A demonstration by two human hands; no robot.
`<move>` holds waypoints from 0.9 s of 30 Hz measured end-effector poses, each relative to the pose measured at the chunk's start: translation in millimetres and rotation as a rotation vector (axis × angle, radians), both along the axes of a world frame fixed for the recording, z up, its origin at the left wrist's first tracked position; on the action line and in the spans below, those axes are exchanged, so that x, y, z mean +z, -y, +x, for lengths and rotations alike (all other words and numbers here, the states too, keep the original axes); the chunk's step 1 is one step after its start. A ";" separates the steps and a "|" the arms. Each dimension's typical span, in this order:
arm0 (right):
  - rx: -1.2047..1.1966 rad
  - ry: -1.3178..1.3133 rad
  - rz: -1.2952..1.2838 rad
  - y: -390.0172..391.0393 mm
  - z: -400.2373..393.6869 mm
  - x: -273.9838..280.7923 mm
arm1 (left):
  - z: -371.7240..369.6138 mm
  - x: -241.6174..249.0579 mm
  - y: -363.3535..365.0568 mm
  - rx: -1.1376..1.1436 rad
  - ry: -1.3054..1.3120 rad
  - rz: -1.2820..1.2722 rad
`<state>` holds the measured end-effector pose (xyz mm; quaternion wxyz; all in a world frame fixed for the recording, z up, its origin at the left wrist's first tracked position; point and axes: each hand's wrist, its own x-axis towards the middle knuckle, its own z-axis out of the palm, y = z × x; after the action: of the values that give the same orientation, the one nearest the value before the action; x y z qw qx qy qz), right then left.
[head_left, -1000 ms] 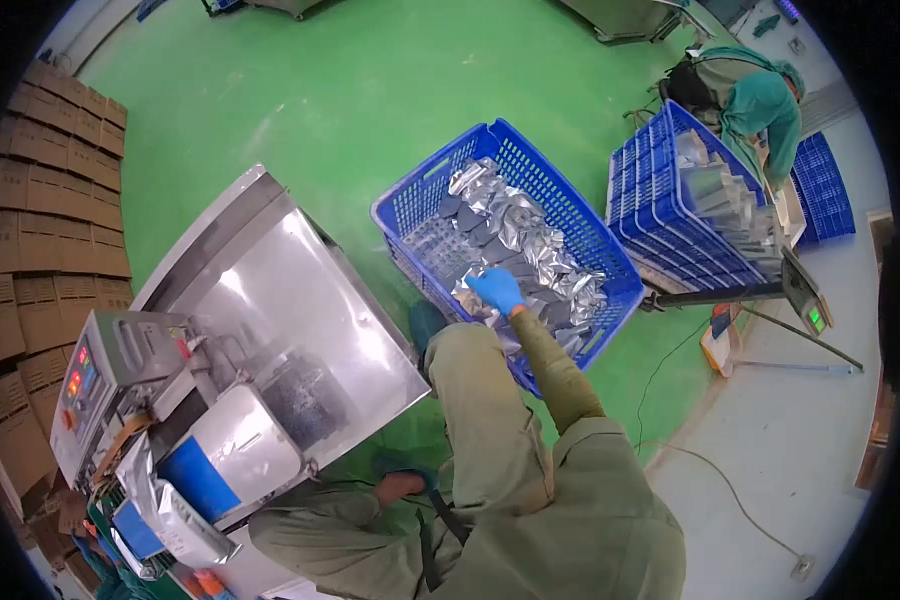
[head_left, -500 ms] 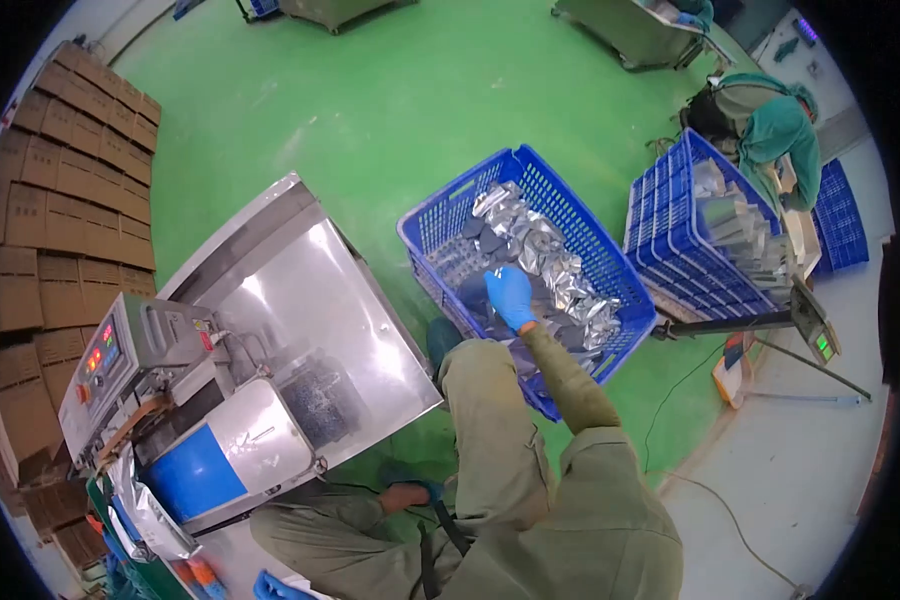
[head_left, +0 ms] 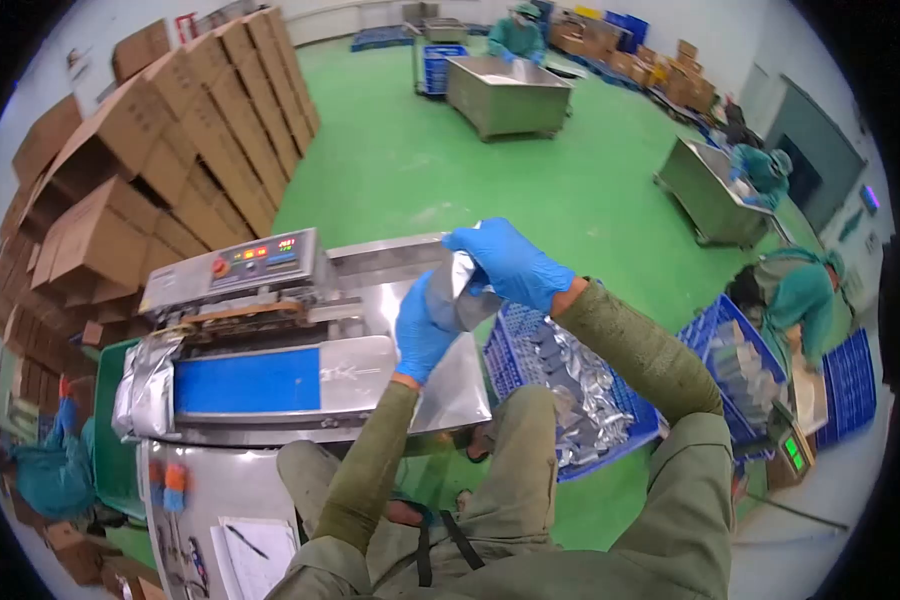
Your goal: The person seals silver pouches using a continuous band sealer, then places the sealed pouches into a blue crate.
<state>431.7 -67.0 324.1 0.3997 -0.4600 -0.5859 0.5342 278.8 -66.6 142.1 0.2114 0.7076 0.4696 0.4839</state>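
Observation:
Both hands wear blue gloves and hold one silver foil pouch (head_left: 452, 292) in front of the body, above the metal tray. My left hand (head_left: 422, 328) grips the pouch from its lower left side. At its upper right edge, my right hand (head_left: 510, 265) has its fingers closed on the foil. To the left stands a sealing machine (head_left: 235, 270) with a lit red display and a blue belt (head_left: 250, 380). A blue crate (head_left: 635, 430) full of silver pouches sits on the floor to the right.
Stacked cartons (head_left: 200, 130) rise at the left. More foil pouches (head_left: 150, 385) lie at the belt's left end, over a green bin (head_left: 115, 440). A notebook (head_left: 260, 555) and pen lie below. Co-workers in green stand at metal carts (head_left: 510, 100); another crouches by a crate (head_left: 705, 325).
My right hand has come up out of the crate and now holds a pouch. My left hand has come into view on the same pouch. The view has lifted and turned.

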 end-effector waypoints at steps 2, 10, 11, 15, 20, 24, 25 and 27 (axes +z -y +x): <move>0.182 -0.013 0.045 -16.7 -38.4 -0.3 | -60.9 1.2 -5.3 -0.003 0.149 -0.009; 0.484 1.112 1.355 -44.5 -141.6 -2.1 | -236.9 -39.9 29.8 0.044 0.012 -0.166; 0.500 1.246 1.306 -45.3 -142.8 6.7 | -241.7 -37.2 36.3 0.054 0.001 -0.192; 0.166 1.052 1.253 -76.7 -101.9 1.6 | -248.0 -15.5 47.7 -0.013 0.153 -0.325; 0.231 0.385 0.773 -32.6 -140.6 -87.1 | -254.6 -12.9 48.2 -0.001 0.117 -0.253; 0.239 0.191 0.615 -29.2 -156.6 -106.6 | -253.3 41.6 76.6 0.039 0.242 -0.147; 0.236 0.188 0.623 -26.9 -156.5 -109.2 | -251.2 56.7 85.4 0.053 0.273 -0.125; 0.233 0.186 0.656 -28.1 -156.1 -100.2 | -252.8 62.8 84.9 0.125 0.193 -0.042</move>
<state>275.6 -39.0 223.9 0.4076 -0.2839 -0.8086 0.3154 26.0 -151.5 204.8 0.2399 0.6223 0.5002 0.5522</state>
